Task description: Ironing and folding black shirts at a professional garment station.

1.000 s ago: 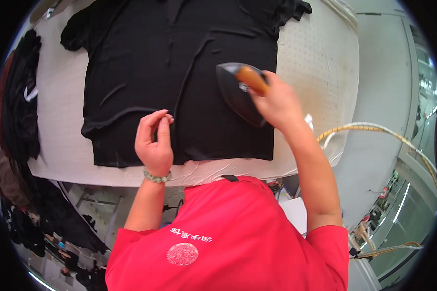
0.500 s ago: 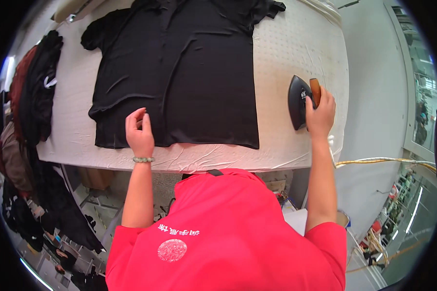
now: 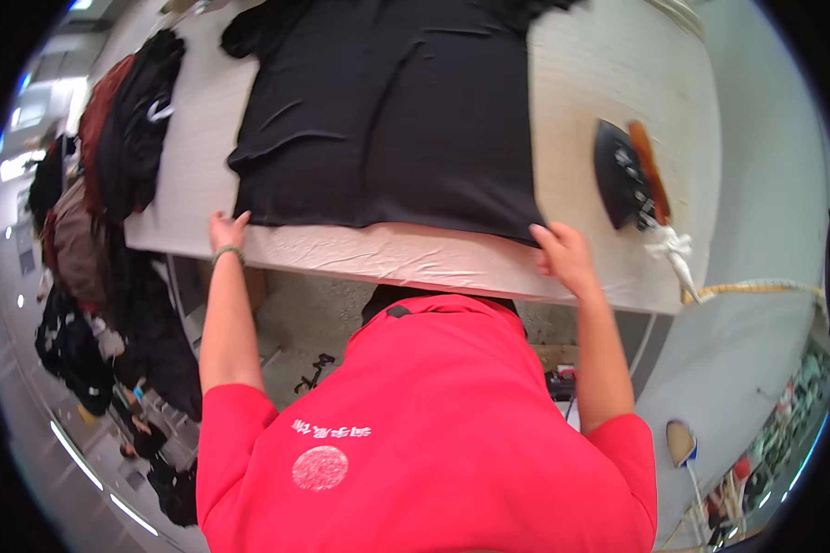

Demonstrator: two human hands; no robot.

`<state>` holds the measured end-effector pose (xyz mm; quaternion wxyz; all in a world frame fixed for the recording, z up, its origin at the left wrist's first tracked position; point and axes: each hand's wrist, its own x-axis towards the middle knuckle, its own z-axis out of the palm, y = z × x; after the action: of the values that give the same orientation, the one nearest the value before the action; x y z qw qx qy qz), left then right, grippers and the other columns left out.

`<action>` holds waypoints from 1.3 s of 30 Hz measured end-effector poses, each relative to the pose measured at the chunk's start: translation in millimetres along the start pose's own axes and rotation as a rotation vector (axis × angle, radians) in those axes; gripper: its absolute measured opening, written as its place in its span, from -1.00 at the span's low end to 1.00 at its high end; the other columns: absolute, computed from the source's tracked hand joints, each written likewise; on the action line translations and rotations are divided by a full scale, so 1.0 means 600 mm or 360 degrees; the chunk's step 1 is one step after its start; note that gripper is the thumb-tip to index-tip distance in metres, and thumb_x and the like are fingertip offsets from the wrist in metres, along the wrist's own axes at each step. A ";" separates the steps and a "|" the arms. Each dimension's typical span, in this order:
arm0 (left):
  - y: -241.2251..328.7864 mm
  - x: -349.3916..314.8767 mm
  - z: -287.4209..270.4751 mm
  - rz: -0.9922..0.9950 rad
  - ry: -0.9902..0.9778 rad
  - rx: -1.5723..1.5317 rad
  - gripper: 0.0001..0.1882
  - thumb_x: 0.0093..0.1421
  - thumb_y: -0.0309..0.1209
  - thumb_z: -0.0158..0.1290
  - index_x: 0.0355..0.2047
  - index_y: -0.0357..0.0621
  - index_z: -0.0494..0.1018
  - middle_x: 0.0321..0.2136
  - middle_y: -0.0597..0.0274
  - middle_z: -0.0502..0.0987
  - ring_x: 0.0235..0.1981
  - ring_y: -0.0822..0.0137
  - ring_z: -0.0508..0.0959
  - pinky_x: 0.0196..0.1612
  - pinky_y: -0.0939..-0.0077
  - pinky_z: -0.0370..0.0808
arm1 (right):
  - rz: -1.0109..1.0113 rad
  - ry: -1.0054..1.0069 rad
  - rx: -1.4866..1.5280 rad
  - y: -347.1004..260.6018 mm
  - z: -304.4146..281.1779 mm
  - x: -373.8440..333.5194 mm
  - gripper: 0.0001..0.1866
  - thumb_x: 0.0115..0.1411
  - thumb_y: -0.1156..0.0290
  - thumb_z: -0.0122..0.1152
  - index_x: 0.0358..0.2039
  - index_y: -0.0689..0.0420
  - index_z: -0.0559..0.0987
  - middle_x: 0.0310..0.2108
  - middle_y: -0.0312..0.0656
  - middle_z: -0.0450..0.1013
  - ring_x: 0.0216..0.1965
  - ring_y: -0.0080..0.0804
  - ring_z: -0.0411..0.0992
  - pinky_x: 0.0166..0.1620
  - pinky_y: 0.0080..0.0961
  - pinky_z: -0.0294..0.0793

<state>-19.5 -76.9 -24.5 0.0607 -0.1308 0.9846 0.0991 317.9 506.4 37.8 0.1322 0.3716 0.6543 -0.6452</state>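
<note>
A black short-sleeved shirt [image 3: 415, 138] lies spread on the pale padded ironing table [image 3: 387, 251], its hem toward me and some creases on its left half. My right hand [image 3: 567, 258] pinches the hem's right corner between thumb and fingers. At the left corner of the hem is my left hand [image 3: 228, 232], thumb and forefinger apart, the thumb tip against the cloth's edge. The dark iron [image 3: 621, 175] with a brown handle [image 3: 650, 170] rests on the table to the right of the shirt, with neither hand on it.
Dark and reddish garments [image 3: 138, 129] hang or lie in a pile along the table's left side. A white and yellow hose [image 3: 756, 288] runs from near the iron to the right. A pale wall [image 3: 765, 184] stands beyond the table's right edge.
My right hand has let go of the iron and moved left to take the shirt's right hem corner. My left hand has moved off the shirt's lower left area to its left corner.
</note>
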 end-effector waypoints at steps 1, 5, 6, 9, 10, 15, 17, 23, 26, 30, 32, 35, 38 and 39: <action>-0.001 0.007 -0.004 -0.0050 -0.0034 0.0085 -0.32 0.00 -0.08 0.44 0.00 -0.28 0.50 -0.15 -0.12 0.63 -0.11 0.06 0.61 0.08 0.20 0.49 | 0.0000 0.0009 -0.0113 -0.008 -0.016 -0.007 -0.62 0.37 0.16 0.20 -0.52 0.11 0.44 -0.69 -0.35 0.36 -0.68 -0.62 0.36 -0.61 -0.63 0.32; -0.008 0.009 -0.024 -0.0011 -0.0491 -0.0271 -0.60 0.05 -0.11 0.40 -0.45 -0.22 0.59 -0.56 0.19 0.61 -0.52 0.38 0.56 -0.37 0.31 0.50 | 0.0021 0.0153 -0.0180 0.010 -0.047 -0.017 -0.63 0.37 0.16 0.19 -0.51 0.11 0.44 -0.70 -0.35 0.35 -0.71 -0.62 0.32 -0.64 -0.59 0.28; -0.011 0.005 -0.029 0.0068 -0.0490 -0.0323 -0.62 0.07 -0.15 0.38 -0.46 -0.23 0.57 -0.57 0.23 0.59 -0.53 0.42 0.54 -0.41 0.36 0.49 | 0.0081 0.0267 -0.0187 0.021 -0.042 -0.013 -0.64 0.38 0.17 0.19 -0.50 0.12 0.45 -0.71 -0.35 0.35 -0.72 -0.62 0.31 -0.65 -0.57 0.27; -0.020 -0.004 -0.049 0.0083 -0.0722 -0.0909 -0.72 0.18 -0.27 0.31 -0.44 -0.20 0.50 -0.53 0.28 0.58 -0.52 0.47 0.53 -0.42 0.48 0.50 | 0.0241 0.0711 -0.0608 0.045 0.019 -0.002 -0.69 0.37 0.20 0.20 -0.41 0.16 0.51 -0.61 -0.31 0.40 -0.57 -0.59 0.42 -0.49 -0.50 0.41; -0.022 -0.006 -0.058 -0.0062 -0.0826 -0.1163 -0.78 0.22 -0.31 0.27 -0.40 -0.18 0.50 -0.49 0.26 0.59 -0.50 0.47 0.55 -0.40 0.51 0.51 | 0.0214 0.0702 -0.0597 0.042 0.054 -0.001 -0.69 0.37 0.20 0.20 -0.41 0.16 0.51 -0.61 -0.31 0.40 -0.57 -0.59 0.42 -0.49 -0.50 0.41; -0.020 -0.010 -0.129 -0.0350 -0.1221 -0.1905 -0.88 0.31 -0.40 0.17 -0.29 -0.20 0.50 -0.38 0.17 0.63 -0.41 0.41 0.63 -0.30 0.53 0.59 | -0.0288 0.1384 -0.0484 -0.067 0.331 -0.026 -0.74 0.34 0.22 0.23 -0.19 0.17 0.62 -0.29 -0.26 0.53 -0.23 -0.53 0.44 -0.14 -0.52 0.43; -0.019 -0.025 -0.154 -0.0468 -0.1306 -0.2068 -0.88 0.31 -0.41 0.15 -0.28 -0.22 0.50 -0.37 0.15 0.64 -0.40 0.40 0.64 -0.28 0.52 0.60 | 0.0096 0.0567 -0.0219 -0.120 0.490 -0.028 -0.71 0.34 0.22 0.21 -0.24 0.22 0.65 -0.37 -0.29 0.54 -0.28 -0.55 0.45 -0.13 -0.54 0.45; -0.022 -0.021 -0.158 -0.0389 -0.2030 -0.1991 -0.84 0.36 -0.44 0.09 -0.12 -0.25 0.48 -0.33 0.12 0.65 -0.31 0.35 0.66 -0.19 0.46 0.62 | 0.0428 -0.0696 0.0500 -0.218 0.805 0.001 -0.69 0.40 0.25 0.18 -0.08 0.24 0.65 -0.18 -0.20 0.61 -0.12 -0.51 0.54 -0.03 -0.46 0.54; -0.039 0.012 -0.147 0.0060 -0.2354 -0.1553 -0.72 0.34 -0.42 0.13 0.00 -0.31 0.45 -0.22 0.07 0.64 -0.20 0.30 0.66 -0.10 0.44 0.62 | 0.0403 -0.0306 0.0808 -0.235 0.836 0.006 -0.70 0.40 0.32 0.16 -0.05 0.31 0.59 -0.14 -0.11 0.62 -0.14 -0.40 0.58 -0.08 -0.42 0.58; 0.011 0.113 -0.111 0.0247 -0.1825 -0.1630 -0.62 0.36 -0.30 0.11 0.06 -0.31 0.44 -0.08 0.02 0.60 -0.11 0.24 0.62 -0.03 0.38 0.59 | 0.0449 -0.0067 0.1124 -0.244 0.844 -0.002 -0.74 0.37 0.35 0.19 -0.13 0.33 0.59 -0.21 -0.05 0.62 -0.21 -0.36 0.61 -0.11 -0.39 0.62; 0.098 0.186 -0.068 -0.0049 -0.1960 -0.1834 -0.63 0.37 -0.23 0.09 0.02 -0.27 0.47 -0.09 0.06 0.61 -0.12 0.24 0.63 -0.05 0.37 0.59 | 0.0399 -0.0091 0.1161 -0.248 0.837 -0.018 -0.74 0.37 0.35 0.18 -0.14 0.33 0.59 -0.21 -0.03 0.62 -0.24 -0.34 0.61 -0.12 -0.36 0.63; 0.270 0.299 -0.009 -0.0050 -0.2894 -0.2129 -0.71 0.37 -0.18 0.08 -0.11 -0.15 0.53 -0.18 0.19 0.66 -0.19 0.29 0.65 -0.11 0.39 0.61 | 0.0440 -0.0075 0.1176 -0.258 0.796 -0.051 -0.74 0.37 0.34 0.17 -0.17 0.34 0.59 -0.23 0.01 0.62 -0.29 -0.28 0.63 -0.14 -0.32 0.64; 0.411 0.350 0.022 -0.0009 -0.2402 -0.2419 -0.77 0.36 -0.19 0.10 -0.22 -0.08 0.52 -0.31 0.30 0.65 -0.30 0.35 0.63 -0.20 0.42 0.59 | -0.0124 0.0249 0.1082 -0.254 0.745 -0.093 -0.72 0.39 0.33 0.15 -0.17 0.34 0.59 -0.26 0.05 0.62 -0.34 -0.24 0.63 -0.19 -0.32 0.65; 0.430 0.368 0.020 0.0093 -0.2305 -0.2480 -0.79 0.35 -0.21 0.11 -0.25 -0.08 0.51 -0.33 0.29 0.64 -0.34 0.34 0.62 -0.21 0.42 0.59 | -0.0063 0.0239 0.1159 -0.246 0.739 -0.099 -0.72 0.39 0.32 0.14 -0.17 0.33 0.59 -0.27 0.05 0.62 -0.34 -0.23 0.63 -0.19 -0.32 0.65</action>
<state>-299.7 115.2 -22.0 0.5292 -0.0197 0.3813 0.7578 125.8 85.9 128.0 -0.0694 0.4279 0.3967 -0.8092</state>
